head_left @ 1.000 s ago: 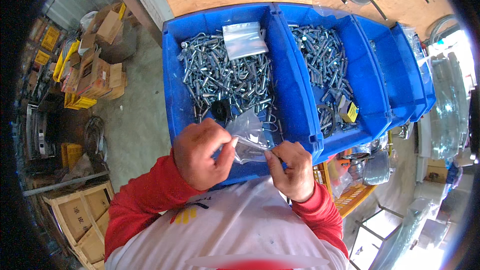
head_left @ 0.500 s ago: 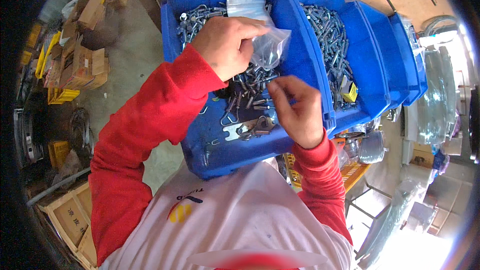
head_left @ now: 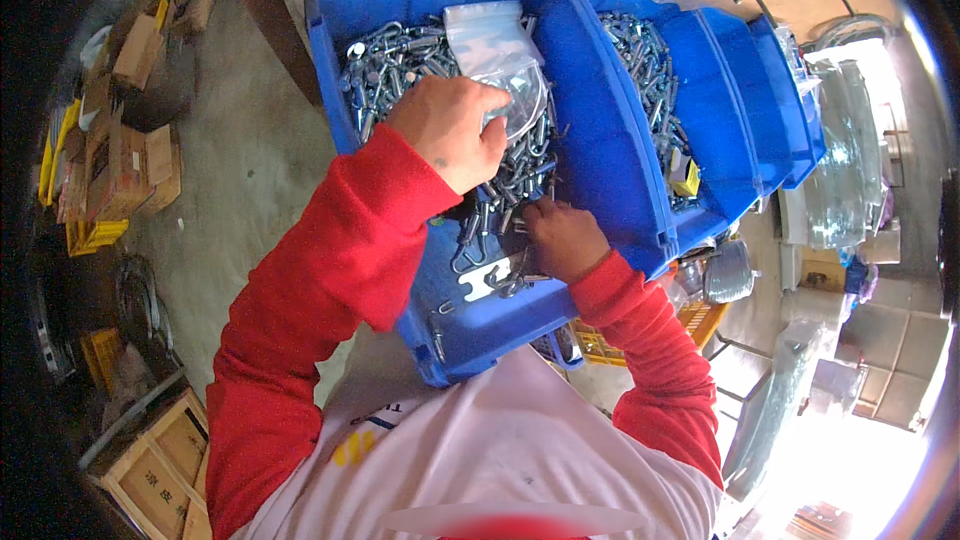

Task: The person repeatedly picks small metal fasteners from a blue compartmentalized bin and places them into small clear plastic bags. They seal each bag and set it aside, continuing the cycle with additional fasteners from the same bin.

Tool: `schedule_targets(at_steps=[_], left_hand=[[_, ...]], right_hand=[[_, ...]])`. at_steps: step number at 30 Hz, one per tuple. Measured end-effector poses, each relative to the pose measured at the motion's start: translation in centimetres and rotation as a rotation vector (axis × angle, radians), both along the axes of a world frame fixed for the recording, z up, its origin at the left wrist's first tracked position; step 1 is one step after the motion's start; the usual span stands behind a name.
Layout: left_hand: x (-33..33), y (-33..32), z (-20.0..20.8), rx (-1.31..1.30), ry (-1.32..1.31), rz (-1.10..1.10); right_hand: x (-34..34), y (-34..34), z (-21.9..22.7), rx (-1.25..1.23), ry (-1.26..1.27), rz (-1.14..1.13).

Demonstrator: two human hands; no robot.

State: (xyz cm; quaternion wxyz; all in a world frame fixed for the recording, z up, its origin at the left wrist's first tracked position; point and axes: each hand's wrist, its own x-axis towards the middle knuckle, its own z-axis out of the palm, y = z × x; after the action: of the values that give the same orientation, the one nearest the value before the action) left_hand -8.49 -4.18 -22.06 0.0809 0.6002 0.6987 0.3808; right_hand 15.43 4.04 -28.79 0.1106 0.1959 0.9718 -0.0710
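Note:
My left hand point(head_left: 447, 130) pinches a clear plastic zip bag point(head_left: 483, 35) over the left blue bin point(head_left: 590, 90). The bag hangs across a heap of metal hook bolts point(head_left: 395, 52) that fills the bin's far part. My right hand point(head_left: 568, 240) is down at the near edge of that heap, its fingers curled in among the pieces; what they grip, if anything, is hidden. Beside it on the bin's front floor lie a flat slotted metal plate point(head_left: 486, 280) and a few loose hooks point(head_left: 515, 283).
A second blue bin to the right holds more bolts point(head_left: 650, 70) and a small yellow box point(head_left: 684, 176). Further blue bins point(head_left: 785, 100) stand beyond it. Below is a yellow crate point(head_left: 605, 345). Cardboard boxes point(head_left: 120, 175) lie on the floor at left.
My right hand has moved down and left, from above the bin into the hook bolts. My left hand and the bag have come slightly lower. The view has shifted a little.

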Motion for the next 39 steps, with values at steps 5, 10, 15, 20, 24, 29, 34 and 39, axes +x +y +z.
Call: schedule_targets(at_steps=[5,10,15,20,24,29,34,39], left_hand=[[0.0,0.1,0.2,-0.047,-0.102,-0.057],[0.7,0.2,0.6,-0.170,-0.082,-0.120],[2.9,0.0,1.1,-0.107,-0.065,-0.209],[4.1,-0.3,2.5,-0.200,-0.114,-0.278],[4.9,-0.9,2.3,-0.185,-0.223,-0.324],[5.6,-1.0,2.2,-0.166,-0.121,-0.291],[6.1,-2.1,6.7,-0.151,0.000,-0.294],[7.5,-3.2,9.5,-0.349,0.167,-0.309]], right_hand=[[1.3,1.0,0.6,-0.213,0.099,-0.130],[2.1,-1.0,4.9,-0.676,0.694,-0.552],[1.3,-2.1,11.0,-1.297,1.305,-0.540],[-1.1,-2.8,10.7,-1.218,1.377,-0.457],[-1.5,-2.5,9.8,-0.800,1.163,-0.429],[-0.8,-1.5,11.1,0.169,0.792,0.029],[1.6,-0.7,13.9,0.340,0.710,0.212],[2.7,0.2,15.0,0.244,0.741,0.412]])
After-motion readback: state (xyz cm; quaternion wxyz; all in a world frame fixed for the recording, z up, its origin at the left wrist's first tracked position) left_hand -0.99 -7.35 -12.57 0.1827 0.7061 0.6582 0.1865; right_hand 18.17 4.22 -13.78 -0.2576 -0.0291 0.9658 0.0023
